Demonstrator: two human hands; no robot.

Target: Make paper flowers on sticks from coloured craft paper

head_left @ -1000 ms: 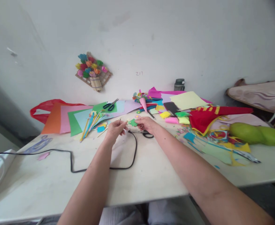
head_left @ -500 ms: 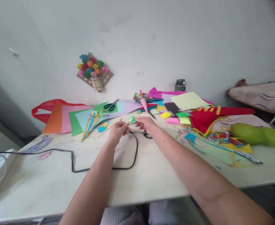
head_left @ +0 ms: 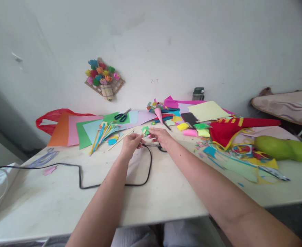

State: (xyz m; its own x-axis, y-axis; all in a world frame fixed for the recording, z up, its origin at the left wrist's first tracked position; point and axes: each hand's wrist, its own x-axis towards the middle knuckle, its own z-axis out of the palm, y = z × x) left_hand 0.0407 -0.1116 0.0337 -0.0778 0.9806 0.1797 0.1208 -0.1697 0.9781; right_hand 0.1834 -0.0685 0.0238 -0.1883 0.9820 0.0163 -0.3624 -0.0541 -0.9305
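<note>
A small green paper flower (head_left: 145,130) is between the fingertips of both hands above the middle of the table. My left hand (head_left: 132,144) is closed in a pinch at the flower's lower left edge. On the other side, my right hand (head_left: 161,136) has thumb and forefinger pressed together at the flower's right edge; whatever tiny thing they hold is hidden. A black cable (head_left: 150,164) runs under my left forearm and curves up to just below the left fingers. Scissors with a black handle (head_left: 162,148) lie partly covered beneath my right hand.
Coloured paper sheets (head_left: 75,130), paper strips (head_left: 99,137) and dark scissors (head_left: 122,116) lie left. At the back is a pink paper cone bouquet (head_left: 158,113). To the right are a phone (head_left: 189,119), clay packs (head_left: 190,132), red cloth (head_left: 225,132) and green fruit (head_left: 273,147). A power strip (head_left: 1,185) sits far left.
The green flower is turned slightly and shows more of its face between the fingertips. Both hands stay in nearly the same place; the whole view has shifted a little.
</note>
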